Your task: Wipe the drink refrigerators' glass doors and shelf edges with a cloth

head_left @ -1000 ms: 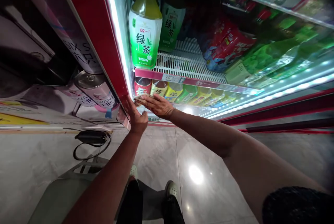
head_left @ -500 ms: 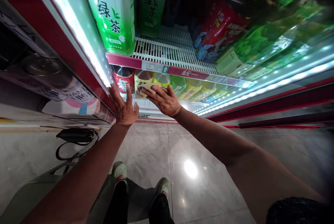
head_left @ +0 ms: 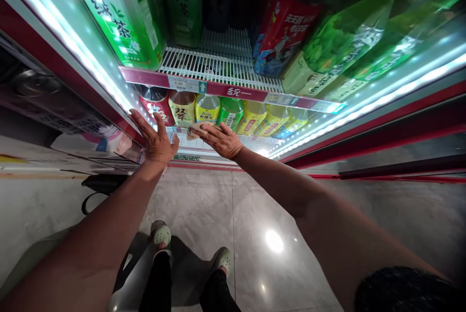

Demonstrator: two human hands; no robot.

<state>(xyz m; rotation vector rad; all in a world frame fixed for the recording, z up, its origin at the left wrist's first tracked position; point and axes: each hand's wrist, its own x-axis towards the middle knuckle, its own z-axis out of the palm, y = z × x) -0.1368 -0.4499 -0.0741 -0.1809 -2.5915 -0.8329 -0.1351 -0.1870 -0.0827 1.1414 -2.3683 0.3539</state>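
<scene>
My right hand (head_left: 223, 141) presses a pale, dirt-marked cloth (head_left: 196, 130) under its fingers, in front of the lower row of bottles and near that shelf's front edge. The fingers lie flat over the cloth and hide part of it. With fingers spread, my left hand (head_left: 157, 139) is by the lit left edge of the cooler and holds nothing; whether its fingertips touch the frame I cannot tell. Closest to the cloth stand a yellow-labelled bottle (head_left: 207, 108), a cream-labelled bottle (head_left: 182, 107) and a green bottle (head_left: 230, 112). A red-labelled bottle (head_left: 156, 106) stands beside my left hand.
Above my hands runs the upper wire shelf (head_left: 214, 62) with its red price strip (head_left: 255, 94). Large green tea bottles (head_left: 120, 21) and a red-labelled bottle (head_left: 282, 30) stand on it. A black bag (head_left: 102, 183) lies at the left on the grey tiled floor (head_left: 196, 200).
The cloth under my right hand has moved down from the bottle fronts toward the lower shelf edge, uncovering the labels. My view has shifted; my left hand stays spread by the left edge.
</scene>
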